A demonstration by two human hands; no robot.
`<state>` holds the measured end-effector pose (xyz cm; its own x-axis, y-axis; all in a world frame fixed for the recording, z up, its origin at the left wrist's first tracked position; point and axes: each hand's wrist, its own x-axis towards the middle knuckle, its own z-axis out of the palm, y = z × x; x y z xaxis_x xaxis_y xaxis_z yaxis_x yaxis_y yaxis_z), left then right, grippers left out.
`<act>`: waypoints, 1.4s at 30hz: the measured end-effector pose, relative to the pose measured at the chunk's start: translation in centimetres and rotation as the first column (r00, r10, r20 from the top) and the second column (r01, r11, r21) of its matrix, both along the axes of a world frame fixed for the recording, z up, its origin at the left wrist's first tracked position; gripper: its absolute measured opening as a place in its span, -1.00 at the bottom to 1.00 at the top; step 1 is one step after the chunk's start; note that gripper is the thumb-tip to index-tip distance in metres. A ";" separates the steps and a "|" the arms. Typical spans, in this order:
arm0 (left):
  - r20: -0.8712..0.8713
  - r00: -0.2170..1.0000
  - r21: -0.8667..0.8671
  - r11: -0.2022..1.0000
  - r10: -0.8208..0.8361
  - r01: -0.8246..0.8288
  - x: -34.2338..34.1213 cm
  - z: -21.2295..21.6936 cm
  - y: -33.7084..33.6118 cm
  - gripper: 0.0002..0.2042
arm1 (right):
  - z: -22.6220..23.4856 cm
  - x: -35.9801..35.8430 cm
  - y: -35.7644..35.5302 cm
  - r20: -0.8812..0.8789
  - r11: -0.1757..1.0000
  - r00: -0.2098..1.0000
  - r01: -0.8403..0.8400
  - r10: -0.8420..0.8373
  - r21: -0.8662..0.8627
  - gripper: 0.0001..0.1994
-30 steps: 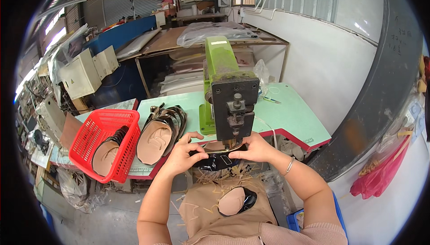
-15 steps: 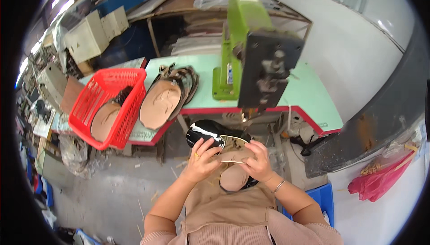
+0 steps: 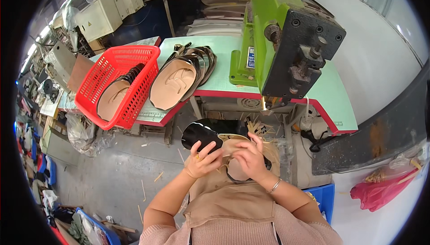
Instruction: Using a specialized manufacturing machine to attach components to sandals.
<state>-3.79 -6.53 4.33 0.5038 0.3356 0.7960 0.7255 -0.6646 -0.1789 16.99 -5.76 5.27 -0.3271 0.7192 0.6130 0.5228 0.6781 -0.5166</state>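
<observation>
Above my lap I hold a glossy black shoe upper (image 3: 199, 135) with a beige lining. My left hand (image 3: 204, 162) grips its near left side, fingers over the black face and the thumb hidden. On the right, my right hand (image 3: 250, 157) is closed at the pale edge of the upper, fingertips pressed together. A second piece with a beige lining and black rim (image 3: 236, 169) lies on my apron, partly covered by my right hand. Just beyond my hands stands a green machine (image 3: 273, 16) with a black head (image 3: 300, 57).
A red plastic basket (image 3: 148, 72) with lined uppers sits on the pale green table (image 3: 219, 66), beside a stack of similar uppers (image 3: 174, 81). Blue bin (image 3: 324, 200) at lower right, pink bag (image 3: 380, 189) on the right. Thin strips litter the floor.
The upper, earlier held spread with its opening facing me, now lies flatter with more black showing. My right hand has moved inward along its edge. The whole view has shifted.
</observation>
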 end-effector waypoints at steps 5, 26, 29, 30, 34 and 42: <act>0.015 1.000 -0.021 1.000 0.020 -0.019 -0.1 -0.5 0.1 -0.81 | -0.1 0.7 0.0 0.021 0.999 0.999 0.048 -0.047 -0.012 -0.88; 0.001 0.997 -0.335 0.940 -0.073 0.069 1.5 2.7 0.2 -0.89 | 1.3 2.1 0.3 -0.083 0.998 0.997 0.003 -0.009 -0.069 -0.96; 0.127 0.984 -0.427 0.888 -0.128 0.170 2.7 4.7 1.5 -0.87 | 3.5 2.7 0.7 -0.185 0.988 0.981 0.028 -0.057 -0.153 -0.96; 0.174 0.975 -0.458 0.865 -0.141 0.207 3.2 5.7 2.0 -0.87 | 4.4 3.1 1.1 -0.202 0.991 0.978 0.028 -0.055 -0.133 -0.95; 0.207 0.960 -0.406 0.876 -0.188 0.259 5.3 10.5 3.9 -0.87 | 7.2 4.9 3.8 -0.152 0.988 0.987 0.079 -0.058 0.135 -0.93; 0.265 0.951 -0.425 0.867 -0.157 0.261 7.0 14.7 7.0 -0.86 | 11.2 5.7 7.0 -0.208 0.975 0.960 0.210 -0.190 0.078 -0.93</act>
<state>3.17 0.46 19.02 0.4373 0.5889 0.6797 0.5457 -0.7745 0.3199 22.67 1.27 16.47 -0.0477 0.6906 0.7216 0.5468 0.6226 -0.5597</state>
